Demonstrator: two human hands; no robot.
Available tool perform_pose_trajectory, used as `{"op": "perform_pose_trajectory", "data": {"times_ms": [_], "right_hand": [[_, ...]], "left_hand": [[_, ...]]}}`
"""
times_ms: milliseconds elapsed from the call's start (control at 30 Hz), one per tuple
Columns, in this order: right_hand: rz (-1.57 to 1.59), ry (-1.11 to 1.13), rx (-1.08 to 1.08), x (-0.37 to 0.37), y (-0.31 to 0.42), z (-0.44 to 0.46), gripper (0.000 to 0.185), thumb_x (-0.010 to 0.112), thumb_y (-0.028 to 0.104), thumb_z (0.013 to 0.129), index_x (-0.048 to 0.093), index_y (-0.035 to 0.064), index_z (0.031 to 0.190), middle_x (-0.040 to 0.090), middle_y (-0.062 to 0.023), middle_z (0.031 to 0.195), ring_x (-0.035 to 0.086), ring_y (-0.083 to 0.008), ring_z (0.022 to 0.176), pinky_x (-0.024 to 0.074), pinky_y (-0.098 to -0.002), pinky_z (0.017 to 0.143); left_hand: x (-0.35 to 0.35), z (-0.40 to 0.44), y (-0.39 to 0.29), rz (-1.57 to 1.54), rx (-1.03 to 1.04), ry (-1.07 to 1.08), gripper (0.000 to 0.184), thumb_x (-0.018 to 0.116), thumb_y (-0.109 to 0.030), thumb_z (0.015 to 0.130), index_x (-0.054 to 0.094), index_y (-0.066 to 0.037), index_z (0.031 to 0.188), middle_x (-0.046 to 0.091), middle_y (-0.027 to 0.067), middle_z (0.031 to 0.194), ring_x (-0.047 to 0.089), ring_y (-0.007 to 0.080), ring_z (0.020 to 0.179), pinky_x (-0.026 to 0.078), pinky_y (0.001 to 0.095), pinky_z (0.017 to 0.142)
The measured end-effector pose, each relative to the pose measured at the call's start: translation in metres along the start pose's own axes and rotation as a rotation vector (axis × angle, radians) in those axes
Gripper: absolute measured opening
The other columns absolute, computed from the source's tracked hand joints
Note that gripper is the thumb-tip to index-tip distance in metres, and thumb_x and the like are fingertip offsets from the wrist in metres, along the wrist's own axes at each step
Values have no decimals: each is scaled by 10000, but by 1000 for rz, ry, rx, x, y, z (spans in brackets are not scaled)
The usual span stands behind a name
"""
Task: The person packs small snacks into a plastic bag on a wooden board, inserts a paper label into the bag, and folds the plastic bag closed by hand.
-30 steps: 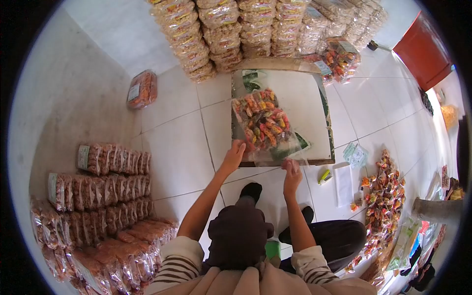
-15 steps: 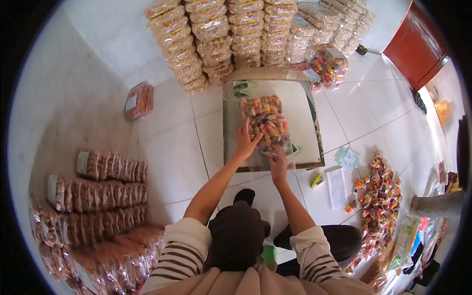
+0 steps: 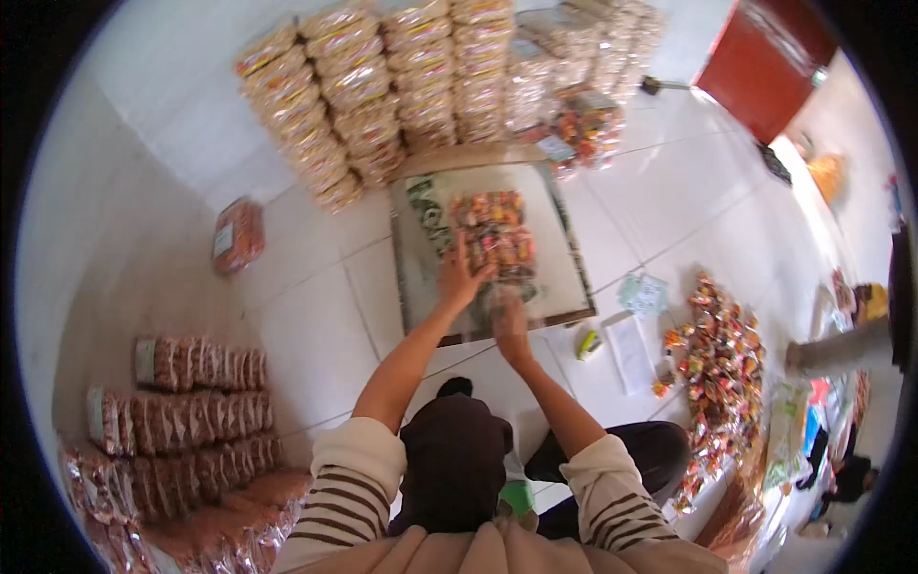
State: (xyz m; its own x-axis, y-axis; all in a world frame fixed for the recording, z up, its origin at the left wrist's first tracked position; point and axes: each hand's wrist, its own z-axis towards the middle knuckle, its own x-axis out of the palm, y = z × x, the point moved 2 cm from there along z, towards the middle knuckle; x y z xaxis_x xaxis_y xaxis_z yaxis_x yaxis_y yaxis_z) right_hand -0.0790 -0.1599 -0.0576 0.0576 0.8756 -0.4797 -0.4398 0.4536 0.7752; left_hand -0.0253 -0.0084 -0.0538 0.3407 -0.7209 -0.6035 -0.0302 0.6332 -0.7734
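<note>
Spread with left hand point(image 3: 461, 278) against filled bag point(image 3: 495, 230); just beside, with blurred right hand point(image 3: 508, 312), can't tell pinch or bag closure.

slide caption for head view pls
Left hand and right hand at a clear bag of colourful pieces on a board

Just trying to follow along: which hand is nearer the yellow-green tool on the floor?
Right. The right hand is over the board's near edge, left of the tool; the left hand is farther away, at the filled bag's side.
</note>
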Motion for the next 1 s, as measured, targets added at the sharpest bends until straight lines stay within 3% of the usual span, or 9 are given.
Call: {"op": "perform_pose_trajectory", "data": {"times_ms": [133, 200, 233, 367, 433, 567, 633, 767, 1000], "right_hand": [[-123, 267, -111, -92, -6, -36, 232, 496, 70, 833, 555, 47, 1056, 542, -195, 1053, 534, -347, 948, 411, -396, 873], [-176, 412, 49, -145, -19, -46, 189, 507, 107, 841, 599, 56, 999, 606, -160, 897, 582, -293, 863, 444, -373, 808], [-107, 453, 425, -172, -7, -53, 193, 502, 118, 849, 609, 42, 991, 621, -123, 715, 613, -251, 722, 474, -355, 693], [-286, 24, 110, -262, -13, -69, 205, 479, 68, 818, 630, 35, 951, 603, -121, 608, 603, -230, 562, 478, -350, 581], [-469, -161, -48, -298, -22, -74, 199, 489, 72, 808, 637, 37, 937, 604, -114, 592, 603, -226, 545, 478, -351, 580], [-239, -84, 527, -349, 2, -86, 178, 490, 78, 792, 647, 38, 865, 623, -190, 710, 614, -333, 677, 490, -403, 639], [-415, 14, 441, -355, -17, -93, 168, 523, 126, 816, 653, 56, 897, 630, -98, 625, 616, -229, 565, 477, -333, 584], [-643, 338, 366, -366, -55, -96, 196, 547, 185, 761, 657, 46, 846, 632, -193, 836, 616, -311, 824, 486, -390, 746], [-761, 752, 713, -364, -167, -73, 309, 506, 184, 739, 629, 11, 964, 626, -178, 979, 600, -303, 935, 471, -407, 811]], "left_hand": [[-17, -12, -61, 549, -198, -64, 861, 556, -558, 762, 106, -209, 1408, 315, 209, 1325, 317, 389, 1207, 292, 617, 888], [0, -8, -93, 467, -4, -69, 837, 553, -554, 764, 141, -197, 1399, 298, 199, 1337, 292, 388, 1221, 286, 625, 887], [7, -14, -105, 431, 127, -58, 814, 550, -549, 766, 176, -184, 1390, 281, 189, 1350, 267, 387, 1235, 279, 634, 886], [90, -26, -185, 203, 385, 1090, 659, 544, -480, 794, 424, 0, 1229, 536, 221, 1142, 546, 332, 994, 415, 398, 873], [98, -73, -253, 213, 268, 1299, 623, 560, -465, 793, 451, -28, 1222, 527, 184, 1183, 576, 276, 970, 440, 370, 831], [125, -131, -331, 294, 854, 1123, 482, 576, -353, 823, 477, -51, 1186, 574, 182, 1080, 580, 282, 942, 457, 361, 795], [139, -146, -340, 235, 869, 1108, 460, 582, -349, 819, 487, -78, 1178, 561, 186, 1101, 561, 313, 974, 450, 379, 814], [185, -141, -316, 388, 847, 1138, 430, 560, -423, 809, 520, -147, 1137, 578, 128, 1085, 551, 288, 1012, 446, 408, 828], [228, -84, -239, 731, 528, 1124, 337, 558, -359, 813, 559, -128, 1058, 594, 81, 1050, 557, 260, 1008, 450, 440, 817]]}}
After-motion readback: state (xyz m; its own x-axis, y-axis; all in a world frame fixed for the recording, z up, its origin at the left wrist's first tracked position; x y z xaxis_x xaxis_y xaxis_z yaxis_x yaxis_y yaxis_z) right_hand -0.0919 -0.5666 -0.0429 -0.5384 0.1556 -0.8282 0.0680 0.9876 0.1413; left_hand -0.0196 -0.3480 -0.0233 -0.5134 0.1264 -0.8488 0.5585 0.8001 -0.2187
